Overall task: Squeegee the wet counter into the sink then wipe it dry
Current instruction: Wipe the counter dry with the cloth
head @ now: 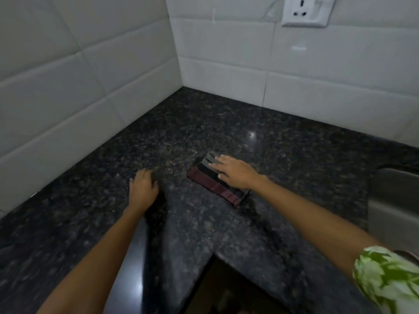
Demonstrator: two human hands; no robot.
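Observation:
A folded checked cloth (210,182) in maroon, black and grey lies flat on the dark speckled granite counter (204,123) near the inner corner. My right hand (235,172) presses down on the cloth with its fingers straight and spread. My left hand (142,188) rests on the bare counter to the left of the cloth, fingers bent down onto the stone, holding nothing. The steel sink (394,200) shows at the right edge. No squeegee is in view.
White tiled walls (90,75) close the counter on the left and back. A white wall socket (306,11) sits high on the back wall. The counter's front edge forms an inner corner (213,254) near my body, with a dark gap below.

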